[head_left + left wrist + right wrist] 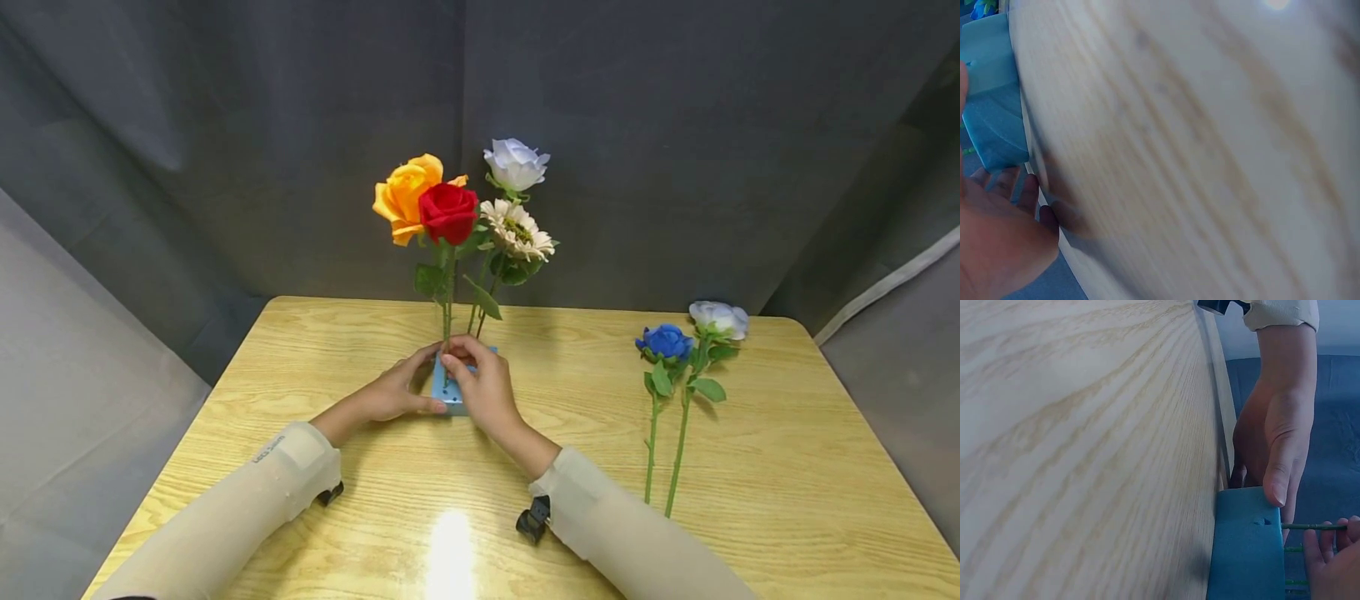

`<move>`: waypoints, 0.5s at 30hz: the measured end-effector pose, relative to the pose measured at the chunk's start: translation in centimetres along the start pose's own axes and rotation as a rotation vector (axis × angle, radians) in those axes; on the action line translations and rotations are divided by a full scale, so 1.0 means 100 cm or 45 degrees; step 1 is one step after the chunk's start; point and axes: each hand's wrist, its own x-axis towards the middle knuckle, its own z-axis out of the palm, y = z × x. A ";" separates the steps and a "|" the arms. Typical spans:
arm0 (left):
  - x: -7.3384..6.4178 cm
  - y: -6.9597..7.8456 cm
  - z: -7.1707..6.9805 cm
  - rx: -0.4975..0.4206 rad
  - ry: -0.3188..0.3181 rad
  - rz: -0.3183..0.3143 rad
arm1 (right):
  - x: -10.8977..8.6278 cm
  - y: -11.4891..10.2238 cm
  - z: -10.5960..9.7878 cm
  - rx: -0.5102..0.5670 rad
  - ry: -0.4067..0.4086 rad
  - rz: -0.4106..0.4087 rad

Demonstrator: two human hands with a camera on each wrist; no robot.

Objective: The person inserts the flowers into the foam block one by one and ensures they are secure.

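A light blue block [452,407] with small holes in its top stands on the table. My left hand [386,393] grips it from the left, thumb at the front corner; the right wrist view shows that thumb on the edge of the block [1244,550]. With thumb and fingers, my right hand [486,385] pinches the green stem of a red rose [448,214] low down, just over the block. That stem [1313,527] meets the block's top. Behind it rise an orange rose [405,202], a white rose [516,164] and a cream daisy-like flower [517,231], their stem bases partly hidden.
On the right of the wooden table [585,375] lie a blue rose [666,342] and a pale white-lilac rose [718,320], stems towards the front. Dark grey cloth [645,150] hangs behind the table's back edge.
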 end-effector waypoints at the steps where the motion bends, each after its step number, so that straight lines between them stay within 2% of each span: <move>1: 0.000 0.000 0.000 -0.003 -0.001 0.000 | 0.000 0.000 0.000 -0.002 0.001 0.000; 14: 0.000 -0.002 0.000 -0.001 0.003 0.008 | 0.003 0.005 0.002 -0.032 0.016 -0.020; 15: -0.001 0.002 0.000 -0.013 0.003 0.009 | 0.003 0.006 0.003 -0.041 0.016 -0.023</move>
